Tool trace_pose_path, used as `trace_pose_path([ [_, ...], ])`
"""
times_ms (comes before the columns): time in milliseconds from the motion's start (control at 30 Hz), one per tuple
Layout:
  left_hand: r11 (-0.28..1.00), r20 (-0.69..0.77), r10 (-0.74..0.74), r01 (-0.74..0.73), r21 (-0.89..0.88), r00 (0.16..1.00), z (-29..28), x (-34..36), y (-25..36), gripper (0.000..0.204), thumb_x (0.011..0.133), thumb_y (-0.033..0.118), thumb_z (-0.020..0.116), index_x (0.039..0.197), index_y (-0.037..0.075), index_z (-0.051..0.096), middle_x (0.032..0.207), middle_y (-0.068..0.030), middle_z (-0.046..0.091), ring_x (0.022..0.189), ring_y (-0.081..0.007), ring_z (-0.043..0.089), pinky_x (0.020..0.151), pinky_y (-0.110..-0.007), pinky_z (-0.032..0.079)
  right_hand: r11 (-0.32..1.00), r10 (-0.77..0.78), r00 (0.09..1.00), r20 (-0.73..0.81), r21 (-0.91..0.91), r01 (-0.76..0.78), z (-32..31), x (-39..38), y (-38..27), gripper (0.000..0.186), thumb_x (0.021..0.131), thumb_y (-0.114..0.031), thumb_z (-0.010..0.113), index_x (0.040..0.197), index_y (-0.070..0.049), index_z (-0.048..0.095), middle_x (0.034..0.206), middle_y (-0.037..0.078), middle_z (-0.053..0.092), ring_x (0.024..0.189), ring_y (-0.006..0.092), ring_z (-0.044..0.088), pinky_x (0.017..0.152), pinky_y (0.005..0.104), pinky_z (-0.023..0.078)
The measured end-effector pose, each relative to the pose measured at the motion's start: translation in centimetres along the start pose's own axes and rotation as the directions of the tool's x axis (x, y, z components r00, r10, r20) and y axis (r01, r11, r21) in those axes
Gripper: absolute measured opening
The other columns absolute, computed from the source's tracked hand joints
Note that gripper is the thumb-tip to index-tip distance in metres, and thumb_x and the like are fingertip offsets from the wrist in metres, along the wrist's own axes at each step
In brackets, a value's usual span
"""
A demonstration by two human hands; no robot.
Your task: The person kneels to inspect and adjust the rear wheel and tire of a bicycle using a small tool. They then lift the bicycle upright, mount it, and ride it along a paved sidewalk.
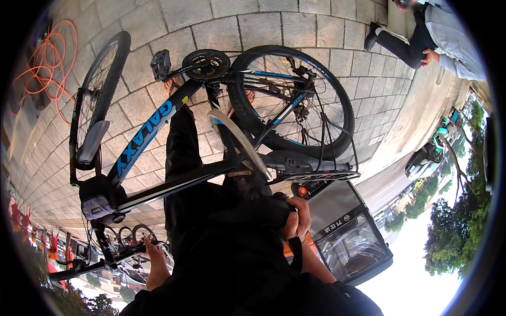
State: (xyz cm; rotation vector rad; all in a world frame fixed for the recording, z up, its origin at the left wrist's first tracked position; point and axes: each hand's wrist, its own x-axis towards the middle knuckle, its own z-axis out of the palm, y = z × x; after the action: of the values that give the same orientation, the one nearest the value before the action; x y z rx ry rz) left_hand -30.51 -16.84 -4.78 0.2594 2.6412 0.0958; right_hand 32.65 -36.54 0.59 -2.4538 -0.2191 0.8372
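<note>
A black-and-blue bicycle (pixel 147 129) lies across in front of me, above my dark-trousered legs, its rear wheel (pixel 321 95) at the right and front wheel (pixel 105 73) at the left. My left hand (pixel 153 258) is closed around the handlebar (pixel 75 272) at lower left. My right hand (pixel 298 216) grips the black saddle (pixel 258 208) near my body. A pale grey curved strip (pixel 245 142) crosses the frame beside the seat tube. A dark bag (pixel 100 203) sits at the front of the top tube. The pedal and chainring (pixel 205 66) face upward.
An orange hose (pixel 50 68) lies coiled on the paving (pixel 263 29) at upper left. A crouching person (pixel 443 37) is at upper right. A glass-sided box (pixel 348 242) stands behind my right hand. Parked bicycles (pixel 142 234) are at lower left; trees and vehicles line the right.
</note>
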Motion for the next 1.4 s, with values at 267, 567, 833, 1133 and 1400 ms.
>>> trace_pose_path([
  [267,0.998,-0.110,0.045,-0.050,-0.044,0.993,1.5,-3.7,0.6,0.043,0.095,0.033,0.080,0.134,0.034,0.062,0.106,0.0084,0.072,0.089,-0.0077,0.069,0.067,-0.032,0.043,1.000,0.018,0.999,0.030,0.015,-0.018,0.0,0.3,-0.6,0.054,0.107,-0.044,0.044,0.114,0.005,0.067,0.110,0.020,0.067,0.101,0.0315,0.067,0.092,0.0400,0.052],
  [567,0.997,-0.123,0.014,-0.024,-0.078,0.992,2.4,-4.0,0.8,0.028,0.090,0.024,0.081,0.111,0.019,0.064,0.086,0.0018,0.071,0.068,-0.0118,0.066,0.050,-0.028,0.041,0.999,0.048,0.998,0.047,-0.018,-0.048,-0.1,0.1,-0.5,0.058,0.108,-0.047,0.042,0.115,0.005,0.067,0.113,0.021,0.066,0.104,0.0323,0.066,0.094,0.0405,0.051],
  [833,0.997,-0.160,0.010,-0.022,-0.073,0.987,2.5,-4.1,0.9,0.045,0.091,0.025,0.081,0.131,0.023,0.062,0.099,-0.0009,0.073,0.079,-0.0123,0.070,0.061,-0.030,0.051,0.999,0.006,0.998,0.066,-0.032,-0.004,-0.5,0.3,-0.4,0.051,0.108,-0.041,0.044,0.116,0.004,0.067,0.111,0.021,0.067,0.102,0.0331,0.067,0.092,0.0413,0.052],
  [1133,0.989,-0.073,-0.067,0.076,0.126,0.995,-0.1,-0.6,0.4,0.034,0.090,0.031,0.078,0.117,0.019,0.060,0.105,0.0018,0.070,0.098,-0.0133,0.069,0.083,-0.039,0.053,1.000,0.018,0.998,0.056,0.014,-0.019,-0.5,0.5,-0.5,0.052,0.107,-0.044,0.047,0.116,0.003,0.069,0.108,0.021,0.067,0.099,0.0343,0.067,0.089,0.0422,0.053],
  [1400,0.999,0.045,-0.021,0.019,0.046,0.999,1.1,-5.3,2.1,0.038,0.097,0.041,0.075,0.116,0.013,0.058,0.109,-0.0003,0.065,0.108,-0.0136,0.061,0.098,-0.038,0.050,1.000,0.019,0.998,0.058,0.012,-0.019,-0.4,0.5,-0.2,0.051,0.106,-0.043,0.048,0.115,0.003,0.069,0.107,0.021,0.067,0.098,0.0337,0.067,0.088,0.0414,0.052],
])
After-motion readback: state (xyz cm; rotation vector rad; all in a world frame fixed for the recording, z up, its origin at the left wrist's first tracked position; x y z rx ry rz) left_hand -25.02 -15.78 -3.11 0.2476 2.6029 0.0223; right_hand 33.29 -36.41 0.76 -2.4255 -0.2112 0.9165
